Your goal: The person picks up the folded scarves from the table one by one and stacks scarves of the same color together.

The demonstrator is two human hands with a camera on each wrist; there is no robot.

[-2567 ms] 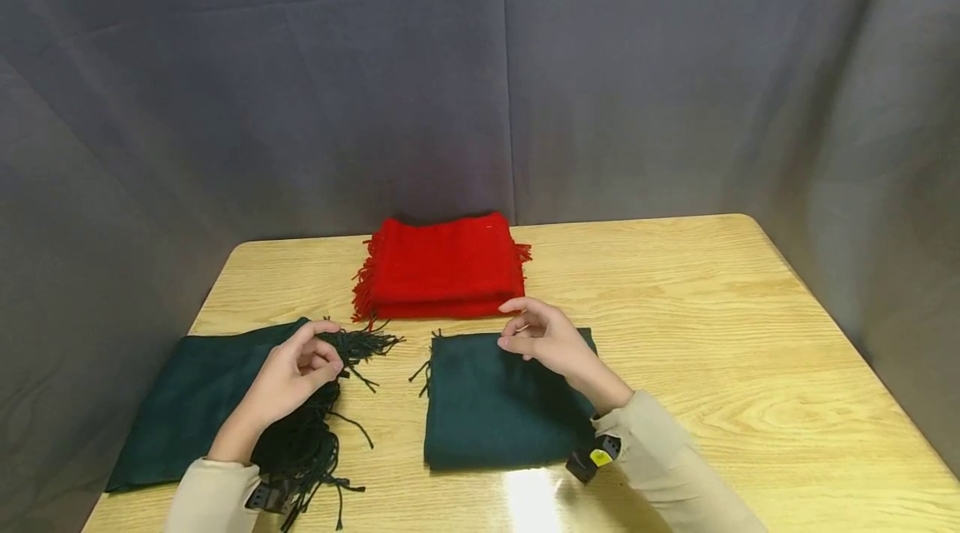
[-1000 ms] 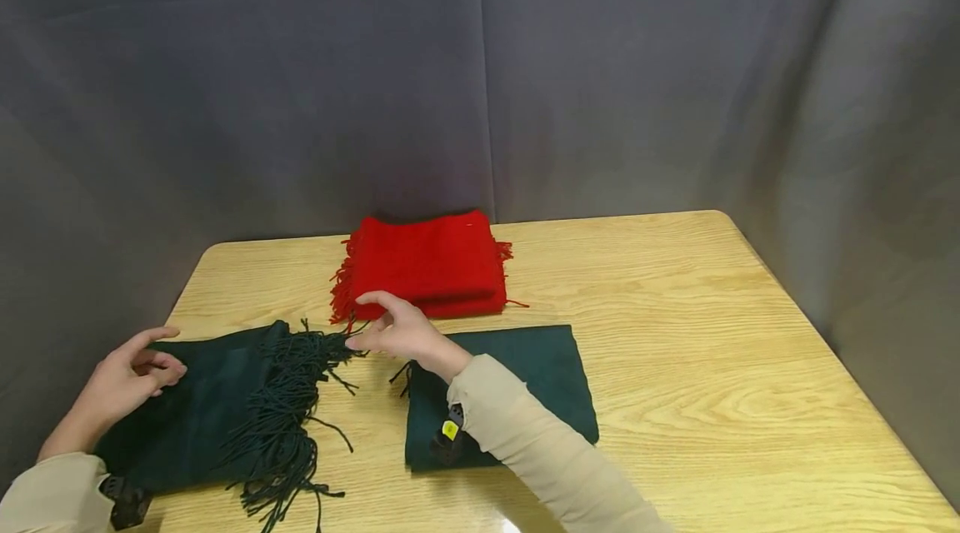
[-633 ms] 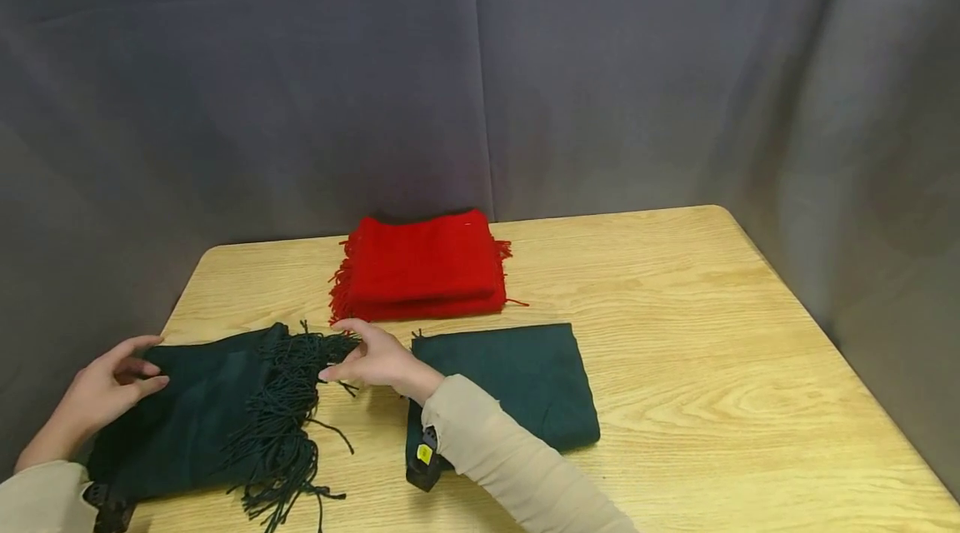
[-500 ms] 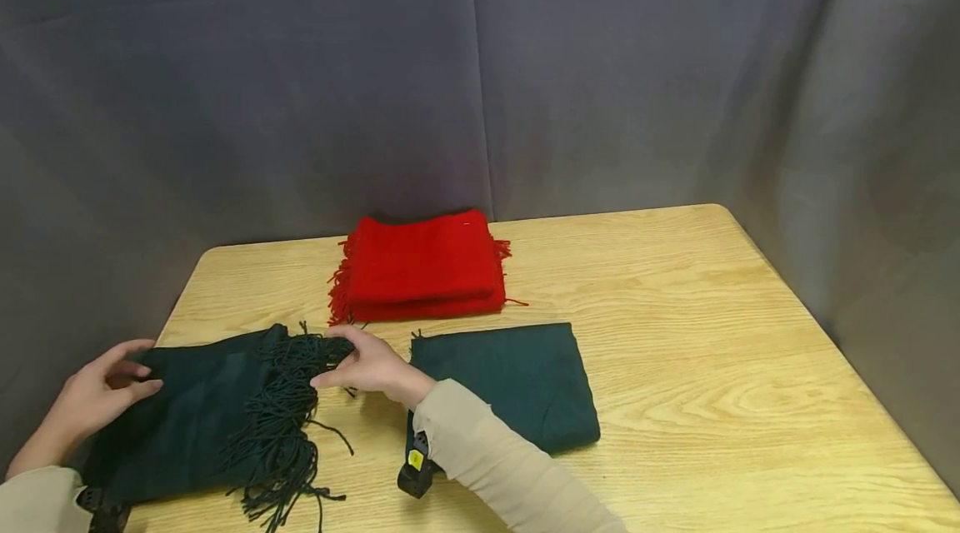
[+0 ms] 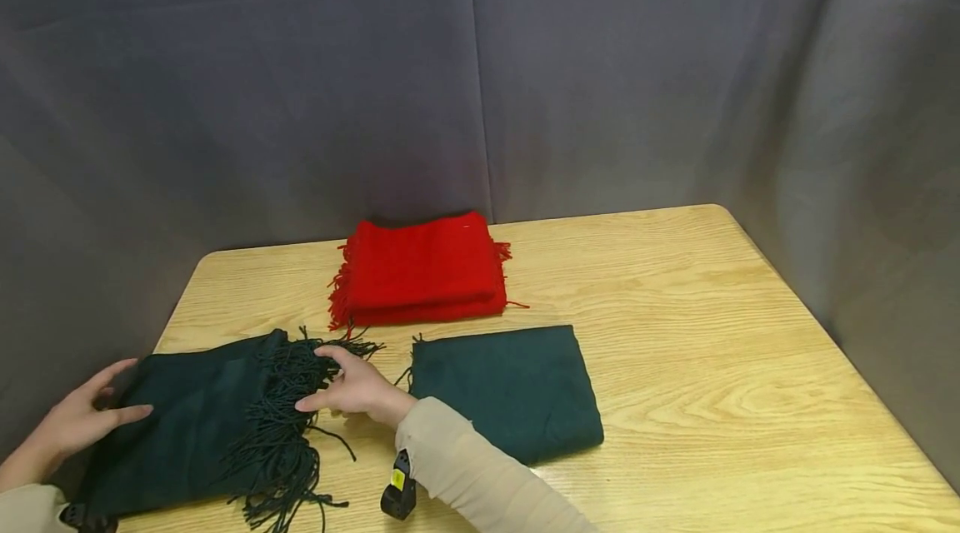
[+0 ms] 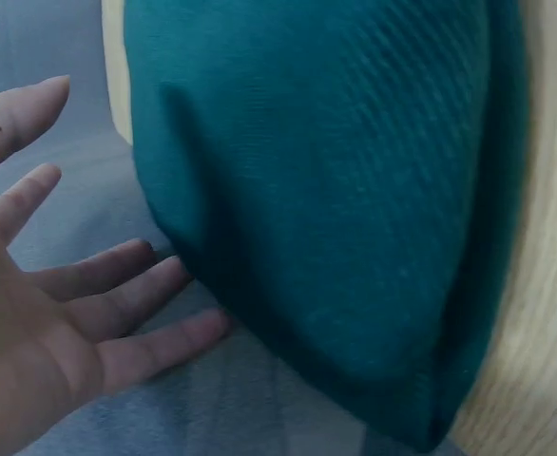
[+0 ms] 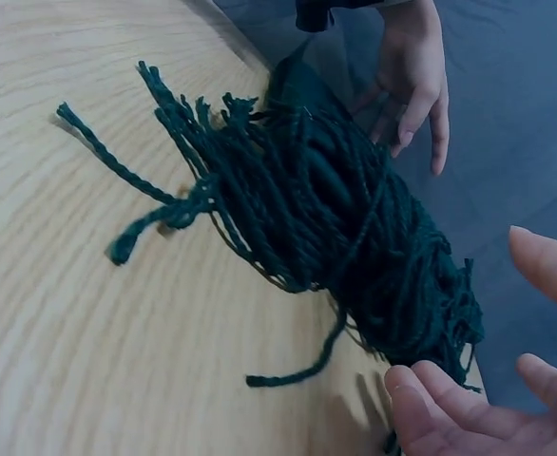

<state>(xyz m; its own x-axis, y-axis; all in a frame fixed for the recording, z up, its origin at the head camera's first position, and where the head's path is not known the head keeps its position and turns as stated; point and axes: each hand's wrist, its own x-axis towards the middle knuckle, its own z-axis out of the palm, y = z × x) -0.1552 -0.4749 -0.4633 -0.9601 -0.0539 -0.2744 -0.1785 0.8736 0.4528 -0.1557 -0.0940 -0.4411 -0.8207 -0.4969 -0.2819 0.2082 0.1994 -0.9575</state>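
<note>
A folded dark green scarf (image 5: 187,420) lies at the table's left, its long fringe (image 5: 281,425) spread to the right. My left hand (image 5: 78,420) is at the scarf's left end, fingers extended; in the left wrist view its fingertips (image 6: 207,328) come up to the scarf's edge, and I cannot tell whether they touch. Over the fringe is my right hand (image 5: 356,387), thumb and fingers spread apart. From the right wrist view, that hand (image 7: 497,408) stands beside the fringe strands (image 7: 355,228) with nothing gripped.
Behind sits a folded red scarf (image 5: 427,266) with fringe at both sides. A second dark green folded cloth (image 5: 510,387) lies mid-table, partly behind the right sleeve (image 5: 480,475). Grey curtain (image 5: 600,83) surrounds the wooden table (image 5: 712,350) at the back and sides.
Both hands have moved left, from over the fringe and the middle cloth to the two ends of the left scarf. Lately they have come lower and nearer, and the fingers have spread.
</note>
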